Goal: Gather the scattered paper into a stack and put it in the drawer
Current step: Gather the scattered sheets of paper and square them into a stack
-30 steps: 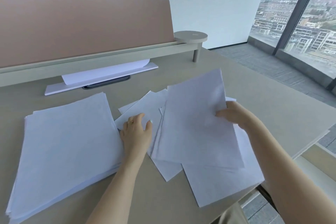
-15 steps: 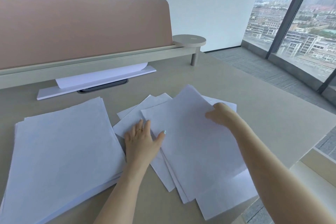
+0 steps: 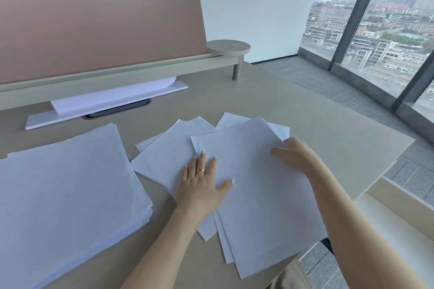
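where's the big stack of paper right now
In the head view the big paper stack lies on the desk at the left, just left of the left hand and the scattered sheets.

Both bare forearms reach forward. The left hand (image 3: pixel 203 185) lies flat, fingers straight and spread, a gold ring (image 3: pixel 200 170) on one finger. The right hand (image 3: pixel 296 156) bends at the wrist, fingers curled under, thumb extended.

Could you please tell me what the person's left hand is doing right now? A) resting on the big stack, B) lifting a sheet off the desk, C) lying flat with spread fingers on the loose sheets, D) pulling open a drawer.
C: the left hand lies flat, fingers spread, on the loose sheets, apart from the big stack.
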### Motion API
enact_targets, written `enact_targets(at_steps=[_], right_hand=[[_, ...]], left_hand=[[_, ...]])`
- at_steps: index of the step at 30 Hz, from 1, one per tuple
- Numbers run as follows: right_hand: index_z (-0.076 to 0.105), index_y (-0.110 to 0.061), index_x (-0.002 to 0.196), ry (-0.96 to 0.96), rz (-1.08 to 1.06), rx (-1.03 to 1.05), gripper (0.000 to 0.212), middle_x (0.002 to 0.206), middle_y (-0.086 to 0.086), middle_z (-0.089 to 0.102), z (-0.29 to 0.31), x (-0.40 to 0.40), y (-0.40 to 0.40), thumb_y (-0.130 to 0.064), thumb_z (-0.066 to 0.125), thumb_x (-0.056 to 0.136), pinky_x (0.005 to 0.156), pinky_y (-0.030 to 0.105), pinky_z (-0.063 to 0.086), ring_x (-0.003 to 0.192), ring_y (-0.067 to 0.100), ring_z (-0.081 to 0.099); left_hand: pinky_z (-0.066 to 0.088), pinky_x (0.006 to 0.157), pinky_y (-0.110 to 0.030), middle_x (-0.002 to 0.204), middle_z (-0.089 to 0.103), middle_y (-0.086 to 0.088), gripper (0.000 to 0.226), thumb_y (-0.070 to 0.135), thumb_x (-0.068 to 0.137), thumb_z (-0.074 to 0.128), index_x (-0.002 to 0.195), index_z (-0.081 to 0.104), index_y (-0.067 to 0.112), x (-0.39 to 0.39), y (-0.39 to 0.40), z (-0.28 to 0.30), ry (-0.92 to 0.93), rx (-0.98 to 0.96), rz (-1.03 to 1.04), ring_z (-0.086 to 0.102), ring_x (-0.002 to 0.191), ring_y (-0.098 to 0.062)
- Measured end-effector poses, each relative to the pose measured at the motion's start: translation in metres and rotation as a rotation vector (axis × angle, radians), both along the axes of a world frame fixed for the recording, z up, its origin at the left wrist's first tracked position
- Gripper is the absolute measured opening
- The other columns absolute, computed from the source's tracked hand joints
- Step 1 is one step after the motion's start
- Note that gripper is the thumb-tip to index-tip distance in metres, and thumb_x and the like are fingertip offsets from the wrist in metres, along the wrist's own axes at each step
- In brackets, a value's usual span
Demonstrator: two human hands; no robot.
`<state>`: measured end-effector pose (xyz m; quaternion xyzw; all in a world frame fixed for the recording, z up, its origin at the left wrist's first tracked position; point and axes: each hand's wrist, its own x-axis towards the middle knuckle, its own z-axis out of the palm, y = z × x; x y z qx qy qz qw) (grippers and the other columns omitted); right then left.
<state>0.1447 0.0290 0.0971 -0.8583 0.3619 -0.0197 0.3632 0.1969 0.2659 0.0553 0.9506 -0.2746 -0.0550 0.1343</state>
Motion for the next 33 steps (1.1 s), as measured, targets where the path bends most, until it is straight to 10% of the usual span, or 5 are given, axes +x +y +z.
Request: enact_targets(at_steps=[12,33], right_hand=[[0.065,-0.012,0.096,-0.154,0.163,-0.030,0.015,0.084,0.006,0.059,0.030,0.036,0.040,-0.022,0.062,0.086,0.064,0.027,0.040,0.075,0.024,0.056],[0.064,-0.012,0.111,0.173,0.307,0.021,0.041,0.109,0.006,0.065,0.014,0.104,0.062,-0.040,0.063,0.081,0.081,0.031,0.043,0.102,0.027,0.063]], left_hand=[[0.001,0.118,-0.043,0.161,-0.005,0.000,0.080,0.068,0.081,0.022,0.148,0.023,0.025,0.001,0.008,0.006,-0.118,-0.436,0.241,-0.009,0.148,-0.021],[0.006,0.112,-0.059,0.161,0.006,0.002,0.061,0.054,0.094,0.026,0.149,0.016,0.030,0.022,0.019,0.005,0.006,-0.037,0.317,0.000,0.148,-0.023]])
